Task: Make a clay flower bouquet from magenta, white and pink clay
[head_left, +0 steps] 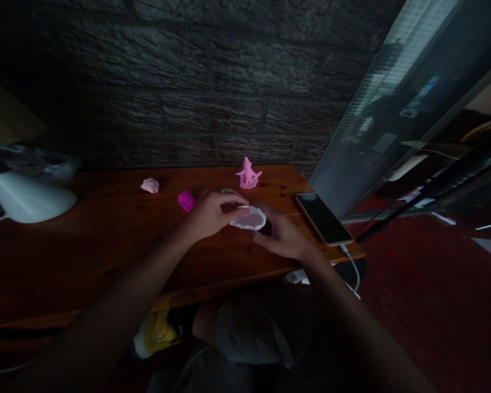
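Between my hands, just above the wooden table, is a small pale clay bowl with a thin, wavy white rim. My left hand pinches its left edge between thumb and fingers. Curled round the right side of the bowl is my right hand, its thumb low at the near edge; part of its fingers is hidden. Behind the bowl stands a pink clay figure with a pointed top and two arms. A bright pink lump of clay lies beside my left hand, and a pale pink lump farther left.
A phone with a white charging cable lies at the table's right end. On the left stands a white lamp-like object. A dark brick wall rises behind the table, with a glass panel at right.
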The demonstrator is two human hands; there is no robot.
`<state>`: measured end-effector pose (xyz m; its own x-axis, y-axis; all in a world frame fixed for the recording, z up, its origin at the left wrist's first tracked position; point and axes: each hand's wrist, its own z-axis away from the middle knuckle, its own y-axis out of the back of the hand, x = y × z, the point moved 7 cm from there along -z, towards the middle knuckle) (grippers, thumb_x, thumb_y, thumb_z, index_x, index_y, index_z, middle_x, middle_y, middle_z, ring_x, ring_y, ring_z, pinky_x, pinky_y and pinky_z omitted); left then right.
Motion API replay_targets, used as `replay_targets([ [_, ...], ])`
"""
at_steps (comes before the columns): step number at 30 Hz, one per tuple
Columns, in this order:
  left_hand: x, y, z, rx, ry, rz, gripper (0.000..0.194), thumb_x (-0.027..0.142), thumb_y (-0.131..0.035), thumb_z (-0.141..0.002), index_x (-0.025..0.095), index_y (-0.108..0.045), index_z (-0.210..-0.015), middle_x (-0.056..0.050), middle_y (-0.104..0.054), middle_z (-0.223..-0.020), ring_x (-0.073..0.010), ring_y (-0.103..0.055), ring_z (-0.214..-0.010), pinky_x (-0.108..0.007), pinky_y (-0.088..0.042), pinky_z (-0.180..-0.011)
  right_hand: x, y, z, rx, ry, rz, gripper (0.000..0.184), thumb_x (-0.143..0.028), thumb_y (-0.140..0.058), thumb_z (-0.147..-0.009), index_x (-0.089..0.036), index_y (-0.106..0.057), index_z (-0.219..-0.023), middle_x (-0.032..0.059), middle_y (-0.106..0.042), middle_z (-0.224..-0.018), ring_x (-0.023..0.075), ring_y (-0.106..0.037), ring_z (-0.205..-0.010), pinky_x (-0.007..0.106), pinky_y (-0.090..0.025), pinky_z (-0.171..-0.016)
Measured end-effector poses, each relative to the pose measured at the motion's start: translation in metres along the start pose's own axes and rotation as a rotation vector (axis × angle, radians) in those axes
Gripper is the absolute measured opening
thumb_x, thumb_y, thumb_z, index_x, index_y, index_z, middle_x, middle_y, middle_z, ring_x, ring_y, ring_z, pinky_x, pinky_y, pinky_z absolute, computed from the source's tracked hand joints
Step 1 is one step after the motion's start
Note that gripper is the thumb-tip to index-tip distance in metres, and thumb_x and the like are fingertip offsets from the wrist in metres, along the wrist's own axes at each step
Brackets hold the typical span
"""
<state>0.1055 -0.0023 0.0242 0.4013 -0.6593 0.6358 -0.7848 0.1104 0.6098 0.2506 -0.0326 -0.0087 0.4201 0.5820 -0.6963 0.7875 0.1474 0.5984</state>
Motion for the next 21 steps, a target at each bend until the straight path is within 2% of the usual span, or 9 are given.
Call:
replay_targets([
  [2,0.002,0.001,-0.001,0.013,-0.025,-0.014,0.013,0.027,-0.067,-0.087,0.019,-0.077,-0.092,-0.006,-0.079,-0.098,-0.0195,-0.073,-0.090,-0.030,-0.056,-0.083,-0.002,-0.001,0.000,-0.017,0.003,0.018,0.049,-0.025,-0.067,-0.080,-0.019,-0.058,-0.127,0.0097,-0.071,-0.114,0.0244,-0.068,-0.093,0.040,-0.055,-0.085],
  [5,-0.001,0.004,0.000,0.064,0.005,-0.074,0.015,0.029,-0.064,-0.089,0.019,-0.076,-0.089,-0.005,-0.080,-0.094,-0.0194,-0.073,-0.086,-0.031,-0.055,-0.083,0.003,0.005,0.003,-0.005,-0.016,0.119,0.068,-0.031,-0.075,-0.078,-0.018,-0.051,-0.140,0.0161,-0.063,-0.134,0.0322,-0.062,-0.119,0.048,-0.049,-0.102],
  [7,-0.005,0.008,0.001,0.104,0.047,-0.132,0.017,0.031,-0.064,-0.089,0.020,-0.076,-0.088,-0.004,-0.080,-0.091,-0.0194,-0.073,-0.083,-0.031,-0.055,-0.080,0.019,0.026,0.008,0.129,-0.105,0.286,0.085,-0.039,-0.081,-0.074,-0.013,-0.046,-0.146,0.0232,-0.054,-0.144,0.0416,-0.046,-0.138,0.059,-0.035,-0.114],
  [9,-0.007,0.011,0.002,0.133,0.077,-0.175,0.017,0.033,-0.064,-0.089,0.021,-0.076,-0.087,-0.003,-0.080,-0.090,-0.0195,-0.073,-0.081,-0.030,-0.054,-0.078,0.044,0.056,0.018,0.349,-0.259,0.440,0.096,-0.049,-0.083,-0.071,-0.011,-0.041,-0.149,0.0275,-0.051,-0.146,0.0496,-0.031,-0.146,0.072,-0.022,-0.114],
  [12,-0.011,0.010,0.001,0.133,0.100,-0.194,0.018,0.033,-0.064,-0.089,0.021,-0.077,-0.087,-0.003,-0.081,-0.090,-0.0196,-0.073,-0.079,-0.031,-0.054,-0.077,0.077,0.089,0.029,0.537,-0.392,0.516,0.089,-0.054,-0.075,-0.079,-0.011,-0.040,-0.148,0.0283,-0.056,-0.141,0.0523,-0.031,-0.145,0.080,-0.014,-0.110],
  [15,-0.014,0.006,0.000,0.121,0.101,-0.157,0.018,0.033,-0.063,-0.089,0.021,-0.076,-0.089,-0.004,-0.081,-0.092,-0.0204,-0.074,-0.082,-0.031,-0.055,-0.078,0.086,0.101,0.027,0.591,-0.406,0.513,0.079,-0.054,-0.074,-0.079,-0.014,-0.047,-0.142,0.0238,-0.066,-0.128,0.0509,-0.039,-0.140,0.083,-0.009,-0.108],
  [17,-0.016,0.007,0.001,0.153,0.109,-0.121,0.019,0.034,-0.063,-0.088,0.020,-0.076,-0.091,-0.004,-0.081,-0.095,-0.0208,-0.075,-0.084,-0.032,-0.057,-0.080,0.074,0.099,0.023,0.599,-0.393,0.525,0.071,-0.052,-0.069,-0.085,-0.013,-0.049,-0.141,0.0245,-0.068,-0.125,0.0493,-0.044,-0.137,0.082,-0.013,-0.110],
  [19,-0.020,0.012,0.002,0.223,0.136,-0.096,0.021,0.036,-0.065,-0.088,0.020,-0.076,-0.097,-0.006,-0.081,-0.099,-0.0213,-0.075,-0.086,-0.032,-0.058,-0.082,0.051,0.084,0.017,0.564,-0.279,0.452,0.066,-0.048,-0.065,-0.089,-0.014,-0.049,-0.142,0.0250,-0.065,-0.130,0.0434,-0.052,-0.132,0.068,-0.032,-0.112],
  [21,-0.024,0.017,0.004,0.292,0.168,-0.083,0.024,0.037,-0.066,-0.087,0.020,-0.076,-0.100,-0.007,-0.080,-0.103,-0.0220,-0.076,-0.089,-0.033,-0.059,-0.084,0.030,0.057,0.010,0.451,-0.170,0.311,0.073,-0.049,-0.070,-0.086,-0.019,-0.044,-0.148,0.0208,-0.061,-0.139,0.0369,-0.056,-0.130,0.056,-0.042,-0.111],
])
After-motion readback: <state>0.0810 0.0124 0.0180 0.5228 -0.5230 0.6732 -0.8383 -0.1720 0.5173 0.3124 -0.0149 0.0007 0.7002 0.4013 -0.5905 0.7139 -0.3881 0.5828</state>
